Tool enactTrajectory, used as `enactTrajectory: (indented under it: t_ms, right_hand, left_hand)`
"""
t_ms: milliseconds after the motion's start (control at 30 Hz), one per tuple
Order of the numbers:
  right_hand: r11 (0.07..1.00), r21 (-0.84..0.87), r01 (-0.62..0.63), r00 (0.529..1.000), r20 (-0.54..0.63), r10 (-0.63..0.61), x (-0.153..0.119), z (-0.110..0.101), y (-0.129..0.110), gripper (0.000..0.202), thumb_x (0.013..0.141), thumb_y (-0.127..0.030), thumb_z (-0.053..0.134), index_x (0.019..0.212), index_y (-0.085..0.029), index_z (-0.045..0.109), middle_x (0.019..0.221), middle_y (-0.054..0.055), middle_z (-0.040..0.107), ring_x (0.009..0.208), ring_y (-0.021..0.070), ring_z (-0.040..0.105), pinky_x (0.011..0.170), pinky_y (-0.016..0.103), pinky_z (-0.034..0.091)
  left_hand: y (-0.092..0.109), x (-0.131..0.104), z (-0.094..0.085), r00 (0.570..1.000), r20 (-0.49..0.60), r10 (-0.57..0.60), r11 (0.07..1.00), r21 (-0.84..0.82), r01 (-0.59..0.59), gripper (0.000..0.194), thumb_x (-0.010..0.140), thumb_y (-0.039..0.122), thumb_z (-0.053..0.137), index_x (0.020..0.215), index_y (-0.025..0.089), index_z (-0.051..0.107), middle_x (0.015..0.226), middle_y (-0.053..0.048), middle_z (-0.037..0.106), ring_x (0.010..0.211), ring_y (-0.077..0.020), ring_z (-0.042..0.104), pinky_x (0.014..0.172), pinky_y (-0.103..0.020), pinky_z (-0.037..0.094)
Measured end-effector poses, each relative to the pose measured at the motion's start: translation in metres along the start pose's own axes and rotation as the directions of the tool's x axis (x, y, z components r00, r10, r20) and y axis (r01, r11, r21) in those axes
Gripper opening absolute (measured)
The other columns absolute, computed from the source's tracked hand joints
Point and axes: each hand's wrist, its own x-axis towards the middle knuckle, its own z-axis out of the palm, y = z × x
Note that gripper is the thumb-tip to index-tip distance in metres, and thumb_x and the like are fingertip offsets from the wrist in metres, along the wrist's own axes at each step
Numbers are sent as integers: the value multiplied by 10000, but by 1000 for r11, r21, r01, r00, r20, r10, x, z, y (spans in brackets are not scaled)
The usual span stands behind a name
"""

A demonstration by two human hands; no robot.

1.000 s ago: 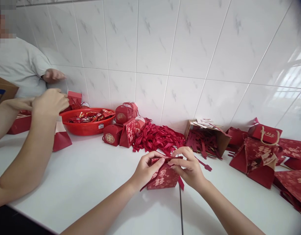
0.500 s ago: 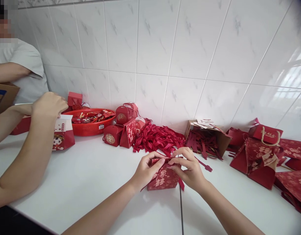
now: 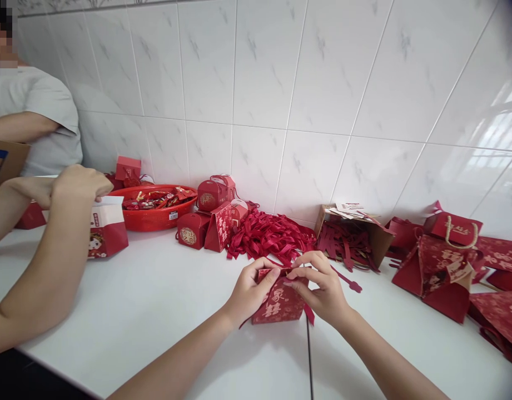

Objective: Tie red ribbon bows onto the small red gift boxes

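A red gift box (image 3: pixel 278 305) with pale pink Chinese characters stands on the white table, between my two hands. My left hand (image 3: pixel 254 288) is closed on its upper left edge, thumb on the front and fingers behind. At the top right, the fingers of my right hand (image 3: pixel 320 286) pinch a dark red ribbon (image 3: pixel 309 314), whose tail hangs down the box's right side. Exactly how the ribbon runs under my fingertips is hidden. Behind the box lies a heap of loose red ribbons (image 3: pixel 272 236).
Further back are small red boxes (image 3: pixel 192 230) and an orange-red basin (image 3: pixel 155 222) of wrapped sweets. A cardboard box (image 3: pixel 381 250) holds dark red strips. Several red gift boxes (image 3: pixel 441 278) crowd the right. At left, a co-worker's hands (image 3: pixel 78 180) are over a white-and-red box (image 3: pixel 114 236).
My hands and the gift box keep almost the same place and grip. On the left, the co-worker's hands have lowered slightly over their box.
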Motion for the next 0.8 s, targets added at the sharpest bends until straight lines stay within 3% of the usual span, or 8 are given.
enactTrajectory:
  t_ms: [400, 533, 600, 700, 800]
  right_hand:
    - [998, 1, -69, 996, -62, 69, -6, 9, 1, 101, 818, -155, 615, 811, -247, 654, 861, 43, 599, 806, 195, 561, 692, 363, 463]
    - [974, 118, -192, 976, -81, 202, -9, 12, 3, 120, 783, -193, 664, 876, -244, 608, 894, 39, 599, 848, 196, 581, 729, 351, 479]
    - [905, 249, -346, 927, -60, 371, -12, 17, 5, 257, 740, -255, 712, 946, -235, 559, 915, 39, 614, 860, 199, 594, 738, 345, 492]
    - [685, 419, -596, 774, 72, 629, -16, 23, 6, 269, 733, -377, 705, 835, -205, 525, 740, 3, 599, 661, 157, 576, 589, 280, 480]
    - [524, 517, -677, 651, 90, 753, -14, 22, 7, 356, 711, -449, 708, 690, -203, 451, 563, -57, 487, 490, 103, 465, 476, 228, 409]
  left_hand:
    - [-3, -1, 4, 1000, -11, 25, 1000, -16, -25, 260, 851, 420, 554, 787, 173, 601, 766, -6, 607, 728, -139, 547, 684, -224, 427]
    - [-5, -1, 3, 999, 22, 23, 998, -63, -22, 263, 847, 424, 564, 795, 168, 596, 752, -6, 601, 712, -132, 547, 670, -220, 426]
    - [-8, -1, 3, 999, 31, 31, 997, -73, -29, 288, 838, 450, 570, 792, 167, 597, 749, -11, 603, 711, -137, 553, 675, -228, 429]
    - [-13, 0, 2, 999, 47, 16, 994, -111, -11, 330, 846, 496, 536, 883, 180, 624, 844, -37, 640, 808, -173, 586, 741, -259, 446]
    - [-16, 2, 0, 999, 26, -19, 968, -248, 25, 354, 896, 486, 449, 1119, 238, 568, 1103, -55, 622, 1030, -206, 570, 870, -302, 441]
